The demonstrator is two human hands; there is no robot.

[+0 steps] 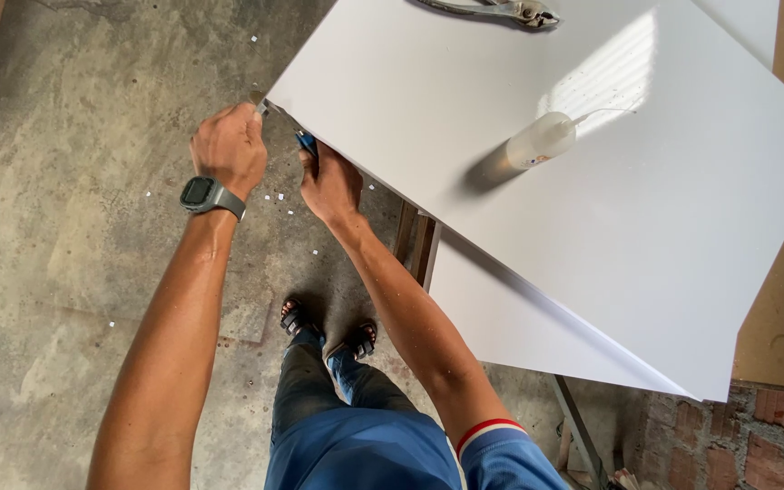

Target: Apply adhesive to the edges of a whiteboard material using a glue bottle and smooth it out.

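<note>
Left hand (229,145) gripping closed on small tool (259,102) at white board (646,254) edge, frame's upper left. Right hand (328,186) pinching blue piece (306,142) beside it. Glue bottle (542,139) lying on board.

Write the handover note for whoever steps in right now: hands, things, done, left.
Left hand: fisted on a thin tool at the white board edge.
Right hand: at the same edge, gripping a blue-handled tool.
On the board: glue bottle lying on its side, pliers at the far edge.
Done: small white chips lie on the floor below the edge.
Left: cannot tell how much of the edge remains.
</note>
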